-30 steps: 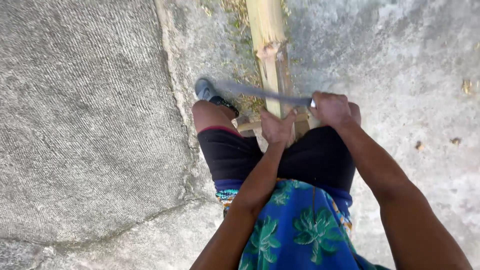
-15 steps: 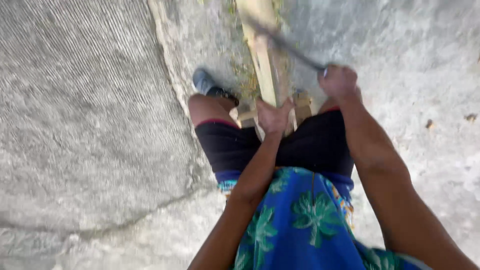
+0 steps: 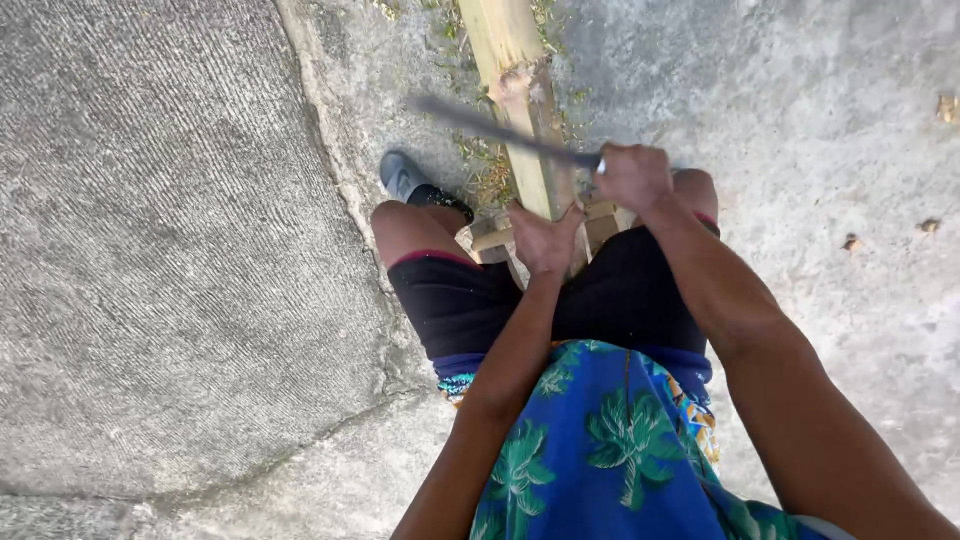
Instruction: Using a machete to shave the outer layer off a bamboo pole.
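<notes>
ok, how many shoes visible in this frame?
1. A grey shoe sits on the concrete left of the bamboo pole, under the blade. The other foot may be hidden behind the right hand and knee.

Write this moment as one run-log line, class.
left hand: grips bamboo pole | right hand: holds long blade across pole | stance: straddling pole | ground: concrete

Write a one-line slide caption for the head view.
Left hand steadies a bamboo pole while the right hand lays a long dark blade across it, above cracked concrete ground.
</notes>
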